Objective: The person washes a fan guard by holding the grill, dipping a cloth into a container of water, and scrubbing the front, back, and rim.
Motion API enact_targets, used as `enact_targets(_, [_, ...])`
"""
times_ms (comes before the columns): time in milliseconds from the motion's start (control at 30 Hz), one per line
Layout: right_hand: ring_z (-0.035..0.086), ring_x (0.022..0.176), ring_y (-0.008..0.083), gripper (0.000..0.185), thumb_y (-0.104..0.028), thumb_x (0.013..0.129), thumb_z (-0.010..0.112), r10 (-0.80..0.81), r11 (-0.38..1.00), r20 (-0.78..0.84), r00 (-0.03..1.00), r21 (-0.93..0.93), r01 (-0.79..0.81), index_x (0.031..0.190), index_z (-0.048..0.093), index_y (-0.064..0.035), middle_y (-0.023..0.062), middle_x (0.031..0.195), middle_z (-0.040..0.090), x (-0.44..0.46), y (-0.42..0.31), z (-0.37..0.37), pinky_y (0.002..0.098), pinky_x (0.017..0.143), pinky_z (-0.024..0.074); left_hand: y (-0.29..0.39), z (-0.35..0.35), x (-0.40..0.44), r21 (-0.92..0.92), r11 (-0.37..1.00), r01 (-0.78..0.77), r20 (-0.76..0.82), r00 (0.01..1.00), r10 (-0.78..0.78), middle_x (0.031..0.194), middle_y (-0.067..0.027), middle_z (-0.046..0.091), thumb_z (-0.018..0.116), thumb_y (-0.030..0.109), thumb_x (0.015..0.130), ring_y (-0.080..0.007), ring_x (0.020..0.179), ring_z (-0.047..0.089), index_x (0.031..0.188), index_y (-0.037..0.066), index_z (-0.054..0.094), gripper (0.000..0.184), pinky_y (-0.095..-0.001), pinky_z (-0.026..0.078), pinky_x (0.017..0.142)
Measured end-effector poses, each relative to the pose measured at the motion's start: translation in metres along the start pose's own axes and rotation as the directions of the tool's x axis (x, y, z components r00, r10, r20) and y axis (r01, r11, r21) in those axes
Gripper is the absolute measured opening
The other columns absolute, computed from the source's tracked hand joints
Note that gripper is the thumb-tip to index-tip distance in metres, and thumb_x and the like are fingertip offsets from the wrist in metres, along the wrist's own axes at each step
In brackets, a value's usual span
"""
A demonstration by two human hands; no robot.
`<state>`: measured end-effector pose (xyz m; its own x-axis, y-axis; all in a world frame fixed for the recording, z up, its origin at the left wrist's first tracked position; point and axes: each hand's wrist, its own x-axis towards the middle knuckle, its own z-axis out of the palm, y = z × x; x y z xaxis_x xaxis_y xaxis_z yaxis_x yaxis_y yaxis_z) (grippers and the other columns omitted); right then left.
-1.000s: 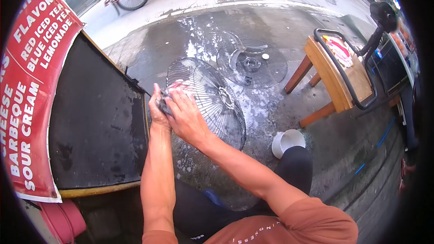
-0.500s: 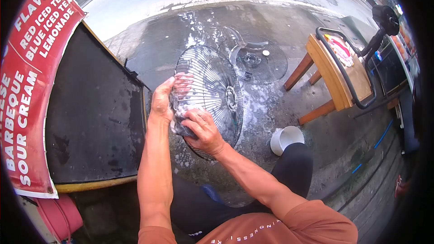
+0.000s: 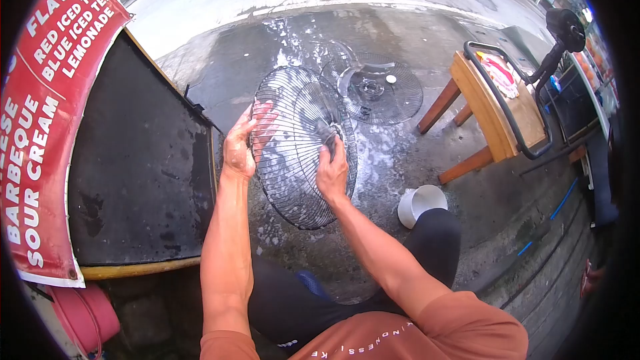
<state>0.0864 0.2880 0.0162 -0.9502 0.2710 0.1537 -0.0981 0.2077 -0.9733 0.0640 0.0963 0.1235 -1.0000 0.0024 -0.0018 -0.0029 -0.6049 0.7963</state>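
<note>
One wire grille (image 3: 298, 160), steadied at its rim

Dark, rough ground (image 3: 490, 227) spreads before me, wet, with lacy white foam (image 3: 380, 157) over part of it. To my left leans a flat black board (image 3: 143, 167), its surface scuffed and blotched, edged in wood; a smooth red banner (image 3: 60, 113) with white lettering hangs beside it. On the right is a small wooden worktop (image 3: 483, 110) on square legs, carrying a patterned cloth (image 3: 500, 75).

The grille stands tilted in front of me, thin metal spokes fanning from hub to round rim. Beyond it a second grille (image 3: 397, 110) lies flat on the ground. A round white bucket (image 3: 407, 212) sits near my knee.

My left hand (image 3: 239, 150) grips the rim, fingers spread behind the wires. My right hand (image 3: 331, 177) has its fingers bent in at the hub; I cannot tell what is under them. Smallest, a white disc (image 3: 391, 79) rests at the second grille.
</note>
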Motion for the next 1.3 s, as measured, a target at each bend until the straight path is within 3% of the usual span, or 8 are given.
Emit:
enact_targets(100, [0.048, 0.131, 0.0421, 0.050, -0.018, 0.098, 0.051, -0.007, 0.995, -0.016, 1.000, -0.103, 0.006, 0.143, 0.044, 0.0035, 0.0296, 0.140, 0.051, 0.007, -0.011, 0.014, 0.0445, 0.112, 0.0353, -0.009, 0.000, 0.005, -0.005, 0.999, -0.042, 0.015, 0.999, 0.042, 0.138, -0.0201, 0.056, 0.047, 0.007, 0.095, -0.0279, 0.120, 0.060, 0.142, -0.008, 0.041, 0.050, -0.0363, 0.052, 0.101])
enact_targets(267, [0.038, 0.141, 0.0424, 0.053, -0.018, 0.091, 0.057, -0.491, 0.819, 0.270, 0.828, -0.180, 0.544, 0.138, 0.050, 0.0051, 0.0270, 0.149, 0.042, -0.031, -0.087, 0.038, 0.0562, 0.117, 0.0258, -0.018, -0.027, 0.026, -0.062, 0.997, -0.041, 0.121, 0.991, 0.049, 0.139, -0.0218, 0.054, 0.047, 0.006, 0.096, -0.0307, 0.121, 0.059, 0.146, -0.009, 0.033, 0.054, -0.0397, 0.048, 0.105])
enact_targets(367, [0.039, 0.140, 0.0402, 0.055, -0.015, 0.084, 0.064, -0.571, 0.719, 0.372, 0.732, -0.204, 0.665, 0.136, 0.054, 0.0001, 0.0253, 0.148, 0.044, -0.047, -0.090, 0.047, 0.0566, 0.116, 0.0267, -0.017, -0.032, 0.025, -0.183, 0.983, -0.029, 0.084, 0.995, 0.045, 0.138, -0.0213, 0.055, 0.048, 0.005, 0.096, -0.0306, 0.122, 0.058, 0.145, -0.010, 0.034, 0.054, -0.0402, 0.046, 0.107])
enact_targets(500, [0.039, 0.142, 0.0378, 0.057, -0.014, 0.079, 0.069, -0.613, 0.639, 0.501, 0.610, -0.139, 0.757, 0.133, 0.056, -0.0022, 0.0208, 0.149, 0.045, -0.062, -0.060, 0.029, 0.0558, 0.116, 0.0277, -0.015, -0.057, 0.030, 0.094, 0.990, -0.104, 0.025, 0.994, 0.102, 0.136, -0.0217, 0.056, 0.053, 0.002, 0.093, -0.0290, 0.122, 0.058, 0.145, -0.011, 0.035, 0.056, -0.0387, 0.047, 0.105])
enact_targets(767, [0.039, 0.144, 0.0274, 0.071, -0.019, 0.064, 0.083, -0.628, 0.604, 0.594, 0.503, -0.036, 0.796, 0.130, 0.060, -0.0096, 0.0100, 0.152, 0.045, -0.083, -0.015, -0.009, 0.0514, 0.120, 0.0264, -0.017, -0.075, 0.030, -0.008, 1.000, 0.004, -0.088, 0.996, -0.005, 0.123, -0.0171, 0.066, 0.054, 0.004, 0.095, -0.0209, 0.104, 0.066, 0.133, -0.008, 0.052, 0.040, -0.0317, 0.054, 0.093])
enact_targets(1067, [0.052, 0.129, 0.0432, 0.042, -0.008, 0.087, 0.065, -0.513, 0.842, 0.197, 0.836, -0.076, 0.535, 0.128, 0.060, -0.0028, 0.0285, 0.134, 0.056, -0.006, -0.030, 0.037, 0.0461, 0.111, 0.0407, -0.020, -0.047, 0.011, 0.148, 0.984, 0.102, -0.238, 0.969, -0.065, 0.113, -0.0156, 0.070, 0.052, 0.018, 0.102, -0.0233, 0.099, 0.069, 0.121, -0.004, 0.058, 0.030, -0.0358, 0.056, 0.088])
enact_targets(1200, [0.061, 0.115, 0.0428, 0.032, -0.019, 0.095, 0.058, -0.303, 0.935, 0.081, 0.950, -0.169, 0.312, 0.122, 0.064, -0.0019, 0.0267, 0.124, 0.063, 0.015, -0.023, 0.048, 0.0445, 0.099, 0.0478, -0.023, -0.048, 0.002, 0.149, 0.981, 0.125, -0.335, 0.940, -0.069, 0.107, -0.0191, 0.070, 0.049, 0.023, 0.105, -0.0279, 0.092, 0.072, 0.120, -0.005, 0.054, 0.032, -0.0373, 0.062, 0.078])
enact_targets(1300, [0.067, 0.096, 0.0453, 0.031, -0.022, 0.097, 0.057, 0.102, 0.985, 0.263, 0.959, -0.159, -0.062, 0.117, 0.066, -0.0013, 0.0244, 0.111, 0.069, 0.027, -0.047, 0.038, 0.0467, 0.084, 0.0517, -0.030, -0.054, 0.005, 0.167, 0.977, 0.130, -0.464, 0.885, -0.039, 0.104, -0.0237, 0.070, 0.044, 0.030, 0.107, -0.0307, 0.086, 0.074, 0.114, -0.004, 0.051, 0.035, -0.0355, 0.063, 0.070])
